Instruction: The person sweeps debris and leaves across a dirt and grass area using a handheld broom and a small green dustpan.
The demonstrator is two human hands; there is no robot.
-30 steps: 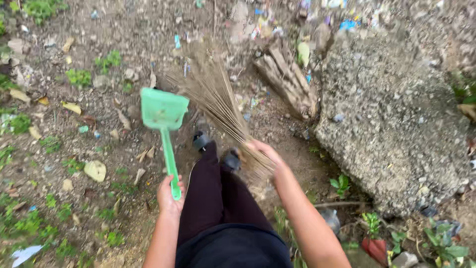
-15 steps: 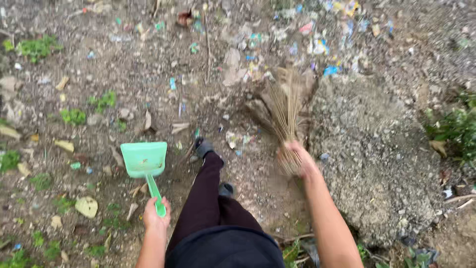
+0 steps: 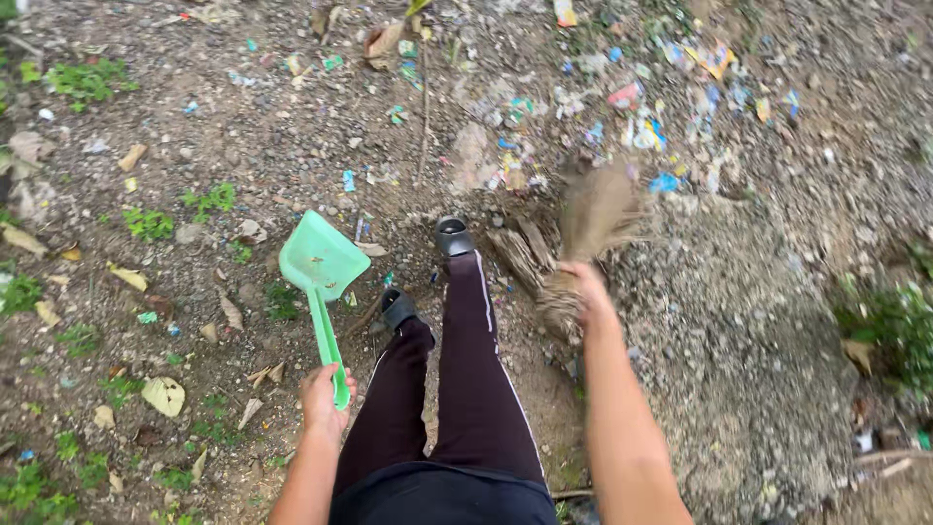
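My left hand (image 3: 325, 398) grips the handle end of a green plastic dustpan (image 3: 322, 262), whose scoop points forward just above the dirt ground. A stick broom (image 3: 589, 228) of thin brown bristles is held in my right hand (image 3: 585, 289); its fanned, blurred end reaches toward scattered colourful litter (image 3: 641, 107). My legs in dark trousers and black shoes (image 3: 451, 236) stand between the two hands.
A large rough grey rock or concrete slab (image 3: 748, 331) lies to the right. Pieces of old wood (image 3: 520, 255) lie by my right foot. Dry leaves (image 3: 163, 395) and small green weeds (image 3: 148, 224) dot the ground at left.
I have stepped forward. The broom has swung right and farther ahead toward the litter, and the dustpan has tilted with its scoop more to the left.
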